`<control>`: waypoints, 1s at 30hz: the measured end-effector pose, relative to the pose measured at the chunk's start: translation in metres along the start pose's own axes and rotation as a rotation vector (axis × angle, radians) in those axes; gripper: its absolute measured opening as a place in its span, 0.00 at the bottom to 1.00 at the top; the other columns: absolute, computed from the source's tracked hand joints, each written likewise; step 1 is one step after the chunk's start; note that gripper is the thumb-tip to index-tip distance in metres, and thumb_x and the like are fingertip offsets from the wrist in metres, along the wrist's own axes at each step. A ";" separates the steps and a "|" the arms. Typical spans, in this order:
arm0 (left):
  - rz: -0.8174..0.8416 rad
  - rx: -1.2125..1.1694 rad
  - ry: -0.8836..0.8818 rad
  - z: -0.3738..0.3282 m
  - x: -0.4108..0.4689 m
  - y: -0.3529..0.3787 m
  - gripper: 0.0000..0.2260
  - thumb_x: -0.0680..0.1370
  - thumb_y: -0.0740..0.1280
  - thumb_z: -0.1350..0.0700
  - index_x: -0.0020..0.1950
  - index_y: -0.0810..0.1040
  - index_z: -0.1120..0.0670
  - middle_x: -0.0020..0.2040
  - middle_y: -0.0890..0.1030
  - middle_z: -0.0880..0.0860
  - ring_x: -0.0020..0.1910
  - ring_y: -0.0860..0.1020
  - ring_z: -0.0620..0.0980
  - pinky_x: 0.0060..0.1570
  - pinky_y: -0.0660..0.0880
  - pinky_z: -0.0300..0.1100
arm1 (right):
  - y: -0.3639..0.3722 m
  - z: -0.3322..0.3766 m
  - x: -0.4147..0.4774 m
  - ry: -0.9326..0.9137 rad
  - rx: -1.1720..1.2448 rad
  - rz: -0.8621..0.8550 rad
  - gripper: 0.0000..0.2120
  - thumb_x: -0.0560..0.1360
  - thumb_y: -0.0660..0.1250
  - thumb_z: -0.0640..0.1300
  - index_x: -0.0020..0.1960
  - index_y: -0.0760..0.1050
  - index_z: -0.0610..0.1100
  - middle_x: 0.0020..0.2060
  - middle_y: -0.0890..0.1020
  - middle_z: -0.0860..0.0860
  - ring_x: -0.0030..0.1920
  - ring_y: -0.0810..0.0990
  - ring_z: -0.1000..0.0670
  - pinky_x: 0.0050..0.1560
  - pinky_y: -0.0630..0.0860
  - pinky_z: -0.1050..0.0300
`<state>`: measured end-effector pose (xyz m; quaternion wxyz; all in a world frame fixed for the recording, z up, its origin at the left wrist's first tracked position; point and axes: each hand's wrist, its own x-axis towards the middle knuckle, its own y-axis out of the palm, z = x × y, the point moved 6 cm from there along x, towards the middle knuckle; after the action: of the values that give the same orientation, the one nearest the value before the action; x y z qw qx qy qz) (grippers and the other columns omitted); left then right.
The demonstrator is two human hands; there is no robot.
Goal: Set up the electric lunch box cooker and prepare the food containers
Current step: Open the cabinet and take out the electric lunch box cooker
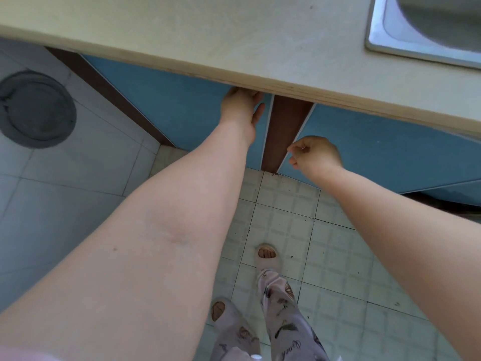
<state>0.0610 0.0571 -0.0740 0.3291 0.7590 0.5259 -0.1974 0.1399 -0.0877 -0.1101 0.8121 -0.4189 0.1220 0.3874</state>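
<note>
We look down on a cream desk [208, 48] across twelve o'clock. Below it hang two flat, glossy doors, their long axes running from desk to tiled floor [286, 230]: the left blue door [169, 100] and the right blue door [377, 152], parted by a brown gap [283, 131] at centre. Our left hand [240, 108] reaches the left door's top; its fingers are hidden under the desk, so we cannot tell its grip. Our right hand [316, 155] pinches the right door's edge with curled fingers.

A pale countertop [182, 35] juts over the left fingers [244, 93]; a steel sink [377, 43] is set in it well off to their right; one blue door [169, 105] hangs behind them, another blue door [390, 152] by the right fingers [296, 151], a brown strip [283, 131] between; tiled floor [286, 217] below; a round grey lid [36, 108] far left.
</note>
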 end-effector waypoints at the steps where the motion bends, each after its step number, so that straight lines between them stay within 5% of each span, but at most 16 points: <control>1: 0.011 0.001 -0.001 0.001 -0.002 -0.004 0.12 0.81 0.58 0.62 0.62 0.73 0.54 0.52 0.80 0.50 0.56 0.78 0.48 0.51 0.74 0.40 | 0.001 0.004 -0.002 -0.001 0.001 0.003 0.07 0.78 0.61 0.45 0.47 0.78 0.52 0.41 0.83 0.55 0.48 0.83 0.51 0.54 0.79 0.53; 3: 0.036 0.006 -0.012 0.003 -0.009 -0.011 0.06 0.80 0.64 0.60 0.55 0.76 0.51 0.43 0.78 0.47 0.45 0.76 0.43 0.44 0.73 0.38 | 0.003 0.012 -0.004 -0.004 0.006 0.008 0.07 0.77 0.61 0.44 0.48 0.78 0.51 0.43 0.84 0.53 0.49 0.83 0.50 0.54 0.79 0.53; 8: 0.046 0.135 -0.018 0.004 -0.029 -0.045 0.03 0.78 0.68 0.56 0.45 0.75 0.50 0.41 0.78 0.48 0.39 0.74 0.42 0.44 0.73 0.38 | 0.012 0.043 -0.021 -0.052 0.006 -0.021 0.09 0.75 0.61 0.42 0.51 0.77 0.52 0.52 0.83 0.50 0.54 0.82 0.46 0.56 0.78 0.52; 14: 0.068 0.299 -0.037 0.003 -0.061 -0.086 0.03 0.78 0.67 0.54 0.44 0.76 0.50 0.47 0.79 0.50 0.47 0.76 0.45 0.46 0.73 0.41 | 0.025 0.074 -0.060 -0.095 -0.059 -0.081 0.22 0.76 0.56 0.38 0.70 0.67 0.47 0.63 0.77 0.47 0.61 0.76 0.44 0.52 0.70 0.59; 19: 0.000 0.409 -0.026 -0.004 -0.091 -0.123 0.05 0.76 0.68 0.55 0.41 0.76 0.49 0.47 0.76 0.49 0.53 0.72 0.48 0.53 0.73 0.47 | 0.052 0.094 -0.101 -0.179 -0.074 0.045 0.27 0.72 0.54 0.31 0.66 0.73 0.49 0.60 0.79 0.50 0.61 0.76 0.47 0.52 0.74 0.57; 25: -0.048 0.421 -0.072 -0.002 -0.123 -0.182 0.01 0.76 0.66 0.56 0.46 0.76 0.52 0.54 0.77 0.53 0.57 0.73 0.52 0.59 0.75 0.53 | 0.095 0.104 -0.146 -0.196 -0.128 0.153 0.25 0.70 0.53 0.29 0.54 0.80 0.49 0.51 0.82 0.51 0.53 0.78 0.50 0.49 0.75 0.56; 30: -0.144 0.416 -0.092 -0.004 -0.139 -0.252 0.18 0.75 0.65 0.54 0.64 0.75 0.56 0.60 0.77 0.52 0.52 0.74 0.48 0.50 0.74 0.47 | 0.155 0.113 -0.173 -0.219 -0.152 0.318 0.29 0.68 0.51 0.27 0.50 0.81 0.53 0.52 0.84 0.51 0.57 0.80 0.49 0.49 0.76 0.58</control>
<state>-0.2246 0.0256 -0.0549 0.1741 0.7612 0.5112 -0.3590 -0.1033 -0.0374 -0.0407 0.7152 -0.4097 0.0680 0.5621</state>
